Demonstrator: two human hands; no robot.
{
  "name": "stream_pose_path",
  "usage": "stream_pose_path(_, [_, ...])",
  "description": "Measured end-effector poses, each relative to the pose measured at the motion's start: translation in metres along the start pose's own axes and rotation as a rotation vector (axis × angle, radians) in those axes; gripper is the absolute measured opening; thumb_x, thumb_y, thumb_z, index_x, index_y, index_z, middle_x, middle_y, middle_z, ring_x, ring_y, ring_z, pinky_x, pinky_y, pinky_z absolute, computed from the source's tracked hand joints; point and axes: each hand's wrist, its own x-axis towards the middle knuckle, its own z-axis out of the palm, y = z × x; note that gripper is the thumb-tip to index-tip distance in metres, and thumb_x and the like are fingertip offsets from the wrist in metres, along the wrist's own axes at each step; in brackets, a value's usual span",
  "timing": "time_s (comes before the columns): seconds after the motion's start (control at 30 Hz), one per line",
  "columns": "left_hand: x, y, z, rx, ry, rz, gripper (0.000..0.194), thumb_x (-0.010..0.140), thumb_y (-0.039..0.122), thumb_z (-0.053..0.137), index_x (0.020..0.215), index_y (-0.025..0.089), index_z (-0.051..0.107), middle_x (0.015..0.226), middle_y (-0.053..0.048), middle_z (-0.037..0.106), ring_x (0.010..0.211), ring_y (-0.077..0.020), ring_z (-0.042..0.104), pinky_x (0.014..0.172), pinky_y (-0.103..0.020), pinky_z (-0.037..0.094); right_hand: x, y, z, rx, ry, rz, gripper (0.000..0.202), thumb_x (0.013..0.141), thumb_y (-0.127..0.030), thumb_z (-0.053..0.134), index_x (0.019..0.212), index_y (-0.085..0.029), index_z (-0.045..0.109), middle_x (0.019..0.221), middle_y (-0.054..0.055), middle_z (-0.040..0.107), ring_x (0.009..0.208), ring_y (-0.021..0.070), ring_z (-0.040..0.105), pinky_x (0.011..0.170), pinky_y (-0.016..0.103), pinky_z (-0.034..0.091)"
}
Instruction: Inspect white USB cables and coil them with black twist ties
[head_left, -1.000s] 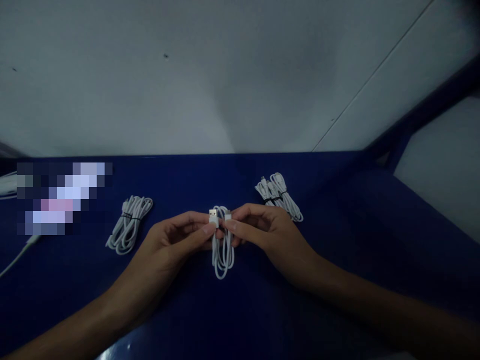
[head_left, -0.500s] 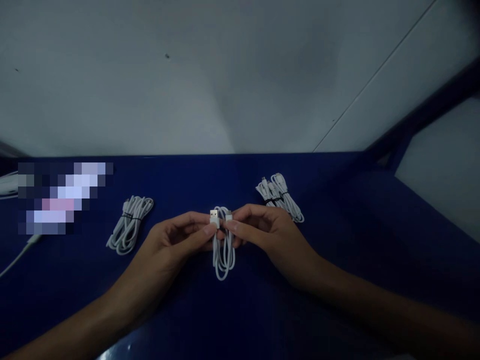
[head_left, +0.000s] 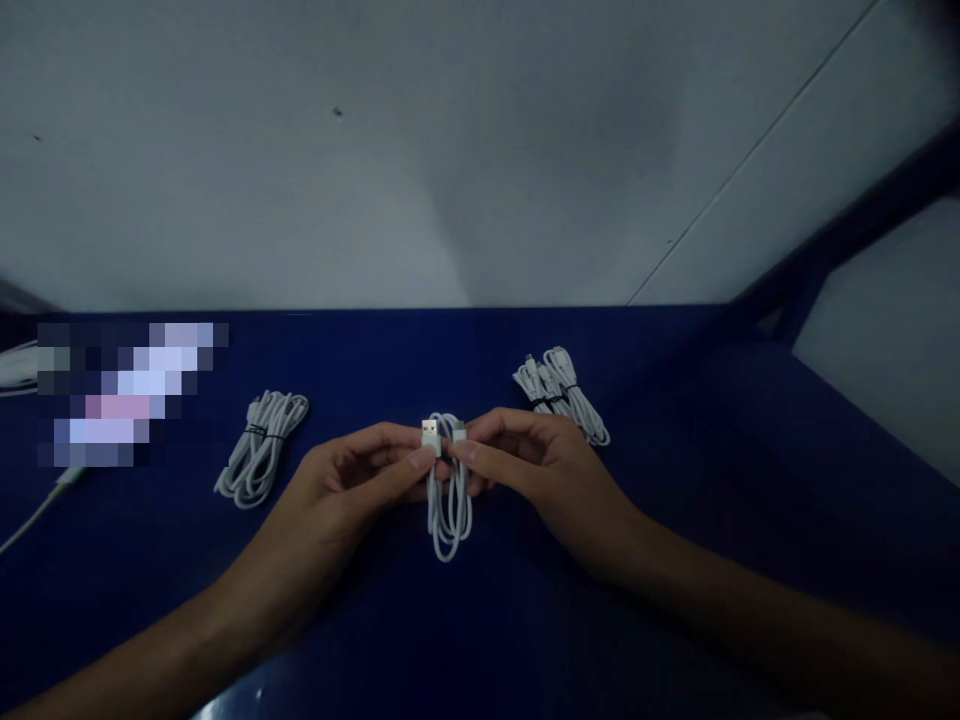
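Observation:
A coiled white USB cable (head_left: 448, 530) is held up between my two hands over the blue table, its loops hanging down. My left hand (head_left: 367, 470) pinches it near the metal USB plug, which points up. On the other side, my right hand (head_left: 517, 455) pinches the cable by its second connector, thumb in front and fingers behind. Parts of the coil's middle are hidden by my fingers.
Left of my hands lies a bundle of white cables (head_left: 262, 450) bound with black ties. More tied white cables (head_left: 574, 400) lie behind my right hand. A blurred-out bright object (head_left: 139, 395) with a cord sits far left. A grey wall (head_left: 375, 200) rises behind the blue table (head_left: 405, 350).

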Motion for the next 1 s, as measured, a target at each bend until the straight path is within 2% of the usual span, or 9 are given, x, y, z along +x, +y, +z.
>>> stream_pose_path(0.13, [-0.0009,0.0003,0.0004,0.007,0.008,0.002,0.021,0.105,0.03,0.078,0.123,0.025,0.086,0.119,-0.011,0.089,0.101,-0.0256,0.085,0.097,-0.035,0.064,0.0005,0.001,-0.0006,-0.016,-0.009,-0.007,0.019,0.099,-0.042,0.084,0.092,-0.025,0.085,0.093,0.003,0.083,0.085,0.0173,0.075,0.087,0.036,0.065])
stream_pose_path(0.6, [0.0009,-0.002,-0.0018,0.012,-0.015,0.025,0.021,0.109,0.027,0.073,0.126,0.025,0.085,0.121,-0.009,0.088,0.107,-0.0227,0.085,0.097,-0.029,0.064,0.0001,0.0026,-0.0011,-0.004,-0.001,-0.008,0.018,0.1,-0.04,0.085,0.092,-0.024,0.085,0.094,0.003,0.083,0.084,0.0159,0.075,0.087,0.033,0.064])
stream_pose_path(0.73, [0.0001,-0.0012,-0.0012,0.011,-0.01,0.022,0.02,0.108,0.027,0.074,0.125,0.026,0.086,0.119,-0.008,0.089,0.103,-0.0217,0.085,0.093,-0.027,0.064,0.0007,0.0035,-0.0022,-0.021,-0.01,-0.022,0.018,0.1,-0.04,0.084,0.093,-0.024,0.085,0.094,0.003,0.082,0.085,0.0168,0.075,0.086,0.034,0.064])
stream_pose_path(1.0, [-0.0004,-0.0004,0.0,0.02,-0.009,0.025,0.02,0.107,0.028,0.076,0.124,0.024,0.086,0.117,-0.009,0.089,0.103,-0.0227,0.085,0.094,-0.029,0.064,0.0012,0.0041,-0.0021,0.006,-0.011,-0.017,0.016,0.1,-0.037,0.085,0.092,-0.023,0.085,0.093,0.003,0.083,0.084,0.0142,0.075,0.085,0.03,0.064])
